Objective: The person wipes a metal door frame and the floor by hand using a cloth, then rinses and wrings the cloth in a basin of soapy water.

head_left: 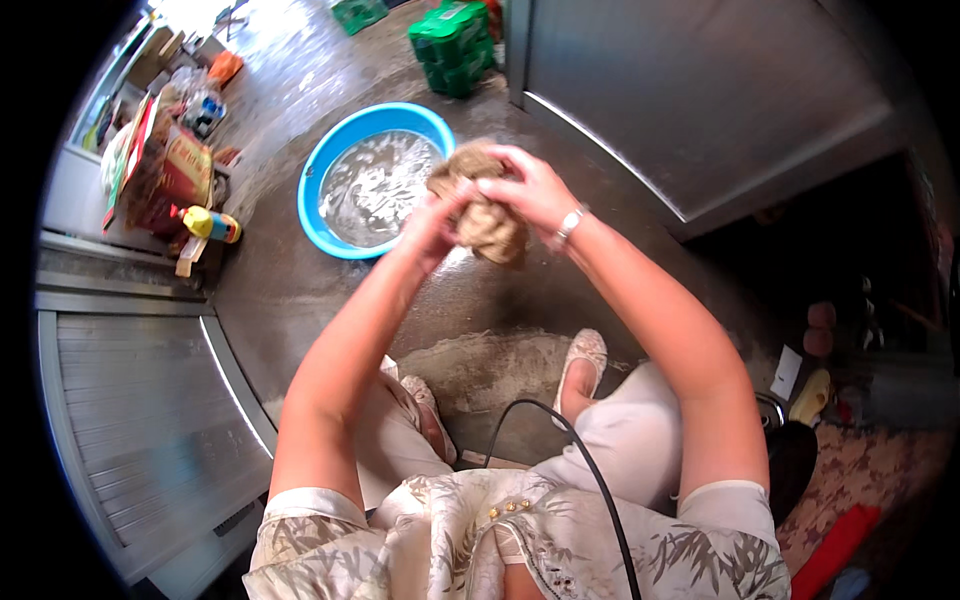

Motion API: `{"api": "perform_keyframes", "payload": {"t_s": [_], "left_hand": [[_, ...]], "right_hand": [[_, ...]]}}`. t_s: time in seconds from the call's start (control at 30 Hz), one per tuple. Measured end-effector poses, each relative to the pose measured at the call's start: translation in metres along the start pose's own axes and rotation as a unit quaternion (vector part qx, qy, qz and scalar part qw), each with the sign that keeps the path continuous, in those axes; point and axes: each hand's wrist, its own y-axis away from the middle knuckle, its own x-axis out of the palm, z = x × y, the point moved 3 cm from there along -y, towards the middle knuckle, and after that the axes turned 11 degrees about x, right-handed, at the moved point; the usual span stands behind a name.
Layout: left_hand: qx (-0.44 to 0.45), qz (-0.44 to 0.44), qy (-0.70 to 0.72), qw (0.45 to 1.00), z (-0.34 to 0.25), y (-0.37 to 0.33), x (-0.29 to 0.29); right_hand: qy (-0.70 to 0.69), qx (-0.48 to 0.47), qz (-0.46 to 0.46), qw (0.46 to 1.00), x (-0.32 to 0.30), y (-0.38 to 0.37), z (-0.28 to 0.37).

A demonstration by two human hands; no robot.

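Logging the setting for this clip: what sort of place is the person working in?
Probably a household entrance or yard-side work area. A blue basin of cloudy water stands on wet concrete floor, beside a ridged metal door. Both hands, left hand and right hand, grip a brown cloth.

Single head-worn fisheye view, looking steeply down from above the person's chest toward the wet concrete floor [300,290]. Forearms enter from 6 o'clock; both hands sit close, just above centre; a blue basin [318,215] lies toward 11 o'clock. Edges curve near the rim.
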Motion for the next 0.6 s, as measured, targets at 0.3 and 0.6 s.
{"api": "perform_keyframes", "payload": {"t_s": [0.3,0.6], "left_hand": [[-0.017,-0.29,-0.176,0.94,-0.063,-0.033,-0.228],[-0.072,0.011,-0.547,0.834,0.018,-0.052,-0.244]], "right_hand": [[-0.02,0.06,-0.071,0.995,0.052,-0.143,-0.084],[0.545,-0.196,-0.099,0.81,0.041,-0.112,-0.154]]}}
